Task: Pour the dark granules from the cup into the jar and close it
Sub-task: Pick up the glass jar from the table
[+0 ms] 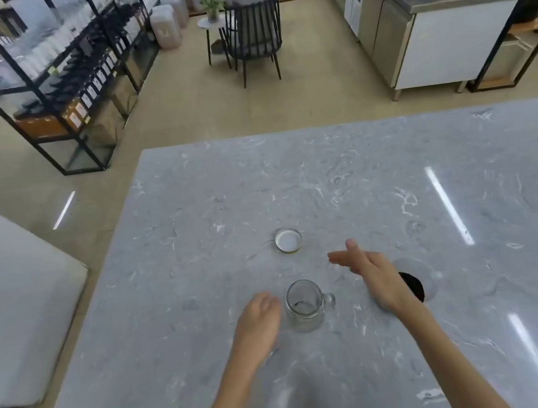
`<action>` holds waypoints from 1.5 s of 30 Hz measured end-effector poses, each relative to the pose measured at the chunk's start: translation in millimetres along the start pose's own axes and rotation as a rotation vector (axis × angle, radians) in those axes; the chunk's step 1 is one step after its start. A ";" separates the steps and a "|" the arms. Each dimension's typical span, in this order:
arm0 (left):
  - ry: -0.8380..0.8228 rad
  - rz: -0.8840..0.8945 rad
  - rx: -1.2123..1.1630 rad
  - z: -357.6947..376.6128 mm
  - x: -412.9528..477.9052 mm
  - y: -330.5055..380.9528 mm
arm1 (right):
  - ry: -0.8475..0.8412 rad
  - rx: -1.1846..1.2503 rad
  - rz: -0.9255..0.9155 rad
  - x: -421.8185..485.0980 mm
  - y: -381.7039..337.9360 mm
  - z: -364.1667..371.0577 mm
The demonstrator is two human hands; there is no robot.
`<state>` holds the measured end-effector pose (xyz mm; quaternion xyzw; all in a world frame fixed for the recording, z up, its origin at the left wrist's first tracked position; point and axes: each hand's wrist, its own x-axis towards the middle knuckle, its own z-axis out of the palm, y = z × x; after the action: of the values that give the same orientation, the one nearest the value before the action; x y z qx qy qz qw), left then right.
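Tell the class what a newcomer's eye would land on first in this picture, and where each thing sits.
First come the two bare hands over the grey marble table: the left hand beside an open glass jar, the right hand spread open in the air. Next is the white lid lying alone beyond the jar, then the white cup of dark granules, half hidden behind the right hand.

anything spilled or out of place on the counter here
No spill stands out. The glass jar stands upright, open and nearly empty; its lid lies apart, farther back. The cup of dark granules sits partly hidden behind the right hand.
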<state>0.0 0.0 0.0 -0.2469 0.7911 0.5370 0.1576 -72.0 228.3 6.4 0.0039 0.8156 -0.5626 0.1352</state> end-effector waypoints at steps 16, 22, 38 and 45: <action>-0.418 -0.029 -0.166 50.8 25.3 -20.6 | -0.254 0.401 0.506 -84.8 61.1 70.5; -0.445 0.037 -0.076 40.9 18.3 -41.1 | 0.029 0.261 0.402 -73.6 66.5 60.2; -0.414 0.224 0.204 50.1 46.2 -44.5 | -0.177 0.118 0.225 -62.5 70.2 58.3; -0.318 0.360 0.415 49.7 57.1 -40.0 | -0.144 -0.104 0.010 -33.1 83.1 58.0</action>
<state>-25.7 21.4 -78.8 0.0218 0.8802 0.4150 0.2290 -14.4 210.3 -81.6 -0.0395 0.8319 -0.5175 0.1966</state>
